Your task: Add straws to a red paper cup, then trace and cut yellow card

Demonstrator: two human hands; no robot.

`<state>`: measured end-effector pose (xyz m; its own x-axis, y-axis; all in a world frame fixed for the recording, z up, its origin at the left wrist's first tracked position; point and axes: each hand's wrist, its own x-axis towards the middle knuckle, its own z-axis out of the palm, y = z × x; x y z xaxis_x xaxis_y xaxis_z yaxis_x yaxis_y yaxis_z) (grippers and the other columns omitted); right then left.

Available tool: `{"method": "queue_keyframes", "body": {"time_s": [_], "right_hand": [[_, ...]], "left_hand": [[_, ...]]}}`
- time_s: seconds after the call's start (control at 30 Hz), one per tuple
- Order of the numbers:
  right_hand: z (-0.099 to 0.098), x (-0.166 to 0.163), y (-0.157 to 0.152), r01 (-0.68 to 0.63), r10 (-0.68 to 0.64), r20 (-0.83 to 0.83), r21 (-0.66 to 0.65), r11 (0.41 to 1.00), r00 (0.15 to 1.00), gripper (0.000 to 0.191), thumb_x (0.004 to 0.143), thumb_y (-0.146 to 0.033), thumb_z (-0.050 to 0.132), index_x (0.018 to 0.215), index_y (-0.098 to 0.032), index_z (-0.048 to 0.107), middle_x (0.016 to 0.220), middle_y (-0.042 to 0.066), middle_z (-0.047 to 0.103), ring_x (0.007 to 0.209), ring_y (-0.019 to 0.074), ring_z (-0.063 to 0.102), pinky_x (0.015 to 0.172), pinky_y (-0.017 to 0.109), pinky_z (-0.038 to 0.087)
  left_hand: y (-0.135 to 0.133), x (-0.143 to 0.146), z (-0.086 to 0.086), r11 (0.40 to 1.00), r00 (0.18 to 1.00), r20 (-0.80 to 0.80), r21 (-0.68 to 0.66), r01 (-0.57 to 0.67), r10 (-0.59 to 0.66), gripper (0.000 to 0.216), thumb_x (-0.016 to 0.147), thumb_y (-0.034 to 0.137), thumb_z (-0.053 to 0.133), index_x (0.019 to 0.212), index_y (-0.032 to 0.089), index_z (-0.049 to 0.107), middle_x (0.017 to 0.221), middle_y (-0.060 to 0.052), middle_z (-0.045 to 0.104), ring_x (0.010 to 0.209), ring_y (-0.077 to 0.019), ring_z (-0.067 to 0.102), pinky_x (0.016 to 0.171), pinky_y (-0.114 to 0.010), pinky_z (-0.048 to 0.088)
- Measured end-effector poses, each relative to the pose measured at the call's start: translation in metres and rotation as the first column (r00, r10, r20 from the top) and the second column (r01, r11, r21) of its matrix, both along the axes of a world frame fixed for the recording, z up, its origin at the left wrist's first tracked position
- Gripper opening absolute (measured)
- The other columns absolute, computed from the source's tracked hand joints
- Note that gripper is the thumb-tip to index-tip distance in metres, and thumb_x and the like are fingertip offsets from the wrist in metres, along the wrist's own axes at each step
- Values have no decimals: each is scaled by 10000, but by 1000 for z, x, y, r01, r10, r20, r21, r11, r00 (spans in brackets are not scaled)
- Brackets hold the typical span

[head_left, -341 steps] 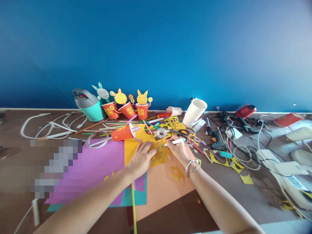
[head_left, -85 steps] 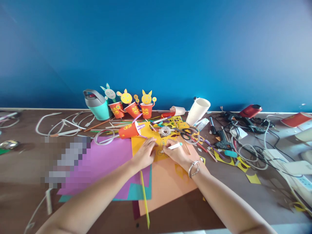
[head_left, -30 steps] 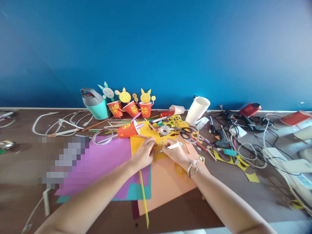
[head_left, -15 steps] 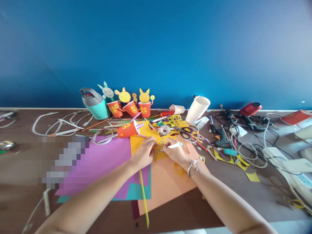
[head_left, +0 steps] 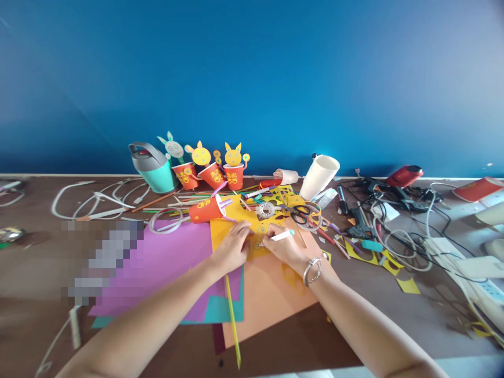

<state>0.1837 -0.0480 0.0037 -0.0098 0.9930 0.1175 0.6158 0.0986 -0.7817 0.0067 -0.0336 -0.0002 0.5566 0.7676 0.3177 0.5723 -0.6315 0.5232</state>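
Observation:
A white marker pen (head_left: 282, 235) with a teal end is pinched in my right hand (head_left: 287, 251), its tip down on the yellow-orange paper (head_left: 224, 231). Small drawn circles (head_left: 263, 229) show on that paper between my hands. My left hand (head_left: 232, 247) lies on the sheet to the left of the circles, fingers stretched out and holding nothing. Below it sits a peach sheet (head_left: 271, 299). Just beyond the hands are a white ring-shaped template (head_left: 266, 210) and black-handled scissors (head_left: 301, 214). An orange-red paper cup (head_left: 205, 210) lies tipped over beyond my left hand.
Cups with paper animal heads (head_left: 233, 170) stand by the wall, beside a teal flask (head_left: 155, 173). A white cup (head_left: 319, 176) stands right of them. Purple paper (head_left: 169, 273) lies left. Glue guns (head_left: 360, 226), cables and a power strip (head_left: 452, 257) crowd the right.

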Motion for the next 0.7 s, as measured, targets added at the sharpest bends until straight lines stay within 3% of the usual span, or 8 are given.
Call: {"method": "queue_keyframes", "body": {"time_s": [0.5, 0.7], "right_hand": [[-6, 2, 1, 15, -15, -88, 0, 1000, 996, 183, 665, -259, 465, 567, -220, 316, 521, -55, 349, 491, 97, 300, 424, 224, 203], [-5, 1, 0, -5, 5, -36, -9, 1000, 999, 212, 642, -267, 487, 541, -218, 308, 504, -49, 363, 485, 100, 297, 427, 232, 198]], "left_hand": [[0, 1, -1, 1000, 1000, 10, 12, 1, -1, 342, 722, -41, 461, 966, 171, 571, 1213, -128, 578, 1239, -257, 508, 1055, -459, 444], [0, 0, 1, 1000, 1000, 12, 15, -1, 1, 355, 709, -41, 471, 962, 185, 578, 1210, -112, 585, 1235, -258, 513, 1048, -469, 451]]}}
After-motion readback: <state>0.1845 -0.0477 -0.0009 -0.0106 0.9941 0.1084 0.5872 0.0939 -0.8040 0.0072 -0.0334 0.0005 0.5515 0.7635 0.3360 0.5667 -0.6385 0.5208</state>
